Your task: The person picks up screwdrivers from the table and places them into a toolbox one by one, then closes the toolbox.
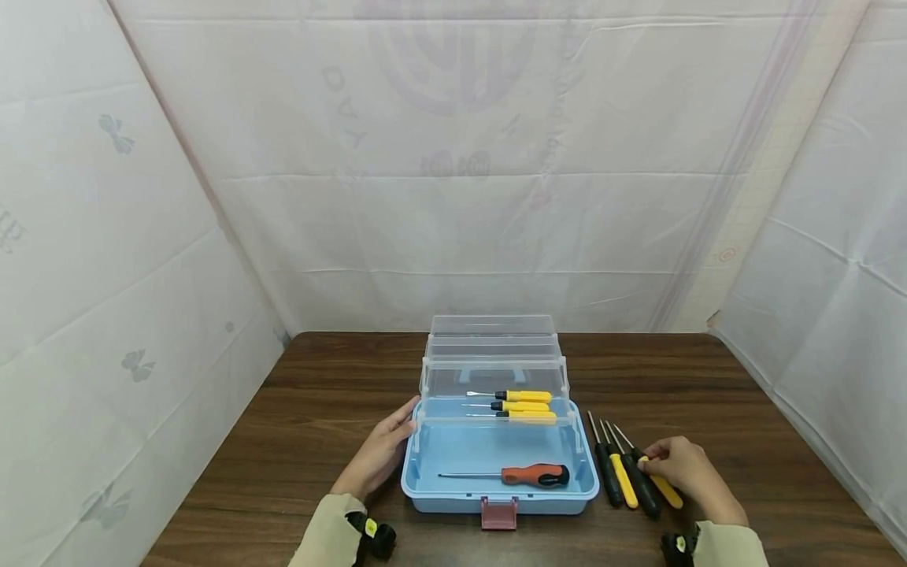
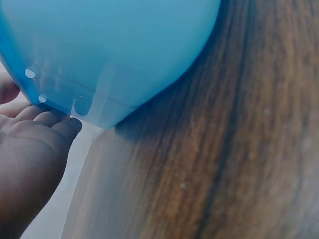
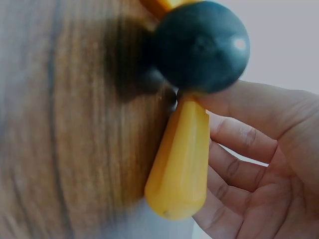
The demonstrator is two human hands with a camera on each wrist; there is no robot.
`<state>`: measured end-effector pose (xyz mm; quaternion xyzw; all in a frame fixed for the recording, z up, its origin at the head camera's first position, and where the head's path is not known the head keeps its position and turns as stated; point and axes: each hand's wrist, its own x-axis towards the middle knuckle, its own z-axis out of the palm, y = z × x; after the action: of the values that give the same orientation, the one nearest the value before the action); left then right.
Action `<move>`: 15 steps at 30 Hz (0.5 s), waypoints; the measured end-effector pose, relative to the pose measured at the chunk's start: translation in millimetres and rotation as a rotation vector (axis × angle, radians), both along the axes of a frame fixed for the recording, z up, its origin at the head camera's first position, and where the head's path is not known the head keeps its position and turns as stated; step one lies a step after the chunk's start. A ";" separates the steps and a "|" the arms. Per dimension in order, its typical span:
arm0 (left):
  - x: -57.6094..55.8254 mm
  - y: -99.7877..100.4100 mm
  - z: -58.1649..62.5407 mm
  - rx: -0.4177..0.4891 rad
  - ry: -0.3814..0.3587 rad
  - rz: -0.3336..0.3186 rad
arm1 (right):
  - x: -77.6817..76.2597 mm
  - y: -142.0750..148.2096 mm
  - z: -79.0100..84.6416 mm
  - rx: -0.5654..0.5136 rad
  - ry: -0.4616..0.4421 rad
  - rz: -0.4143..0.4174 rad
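Note:
My left hand (image 1: 380,450) rests against the left side of a light blue toolbox (image 1: 429,502), its fingers touching the outer wall (image 2: 124,45). To the right of the box, my right hand (image 1: 686,466) pinches a screwdriver with a yellow handle (image 3: 180,164), near the handle's dark front end. That screwdriver still lies beside a black-handled screwdriver (image 1: 643,488). Farther left in the same row are another yellow-handled screwdriver (image 1: 623,481) and another black-handled one (image 1: 607,475). Inside the box lies an orange and black screwdriver (image 1: 531,475).
The toolbox stands open, its clear tiered trays (image 1: 494,346) raised at the back. Several yellow-handled screwdrivers (image 1: 527,396) lie in the lowest tray. A pink latch (image 1: 499,514) hangs at the front. White cloth (image 1: 453,236) surrounds the brown wooden table (image 1: 326,394).

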<state>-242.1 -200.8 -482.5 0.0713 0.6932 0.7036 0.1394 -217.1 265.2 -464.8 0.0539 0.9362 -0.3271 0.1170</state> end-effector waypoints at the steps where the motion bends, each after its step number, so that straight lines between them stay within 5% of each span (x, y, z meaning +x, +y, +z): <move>1: 0.0 -0.1 0.1 0.001 -0.001 -0.001 | 0.5 0.2 0.4 0.001 0.005 0.003; 15: 0.0 1.1 0.6 0.005 -0.001 0.008 | -0.4 4.4 -1.0 0.005 0.016 0.023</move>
<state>-242.0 -199.7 -481.9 0.0686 0.6915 0.7059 0.1370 -217.5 269.5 -465.8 0.0406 0.9385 -0.3237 0.1130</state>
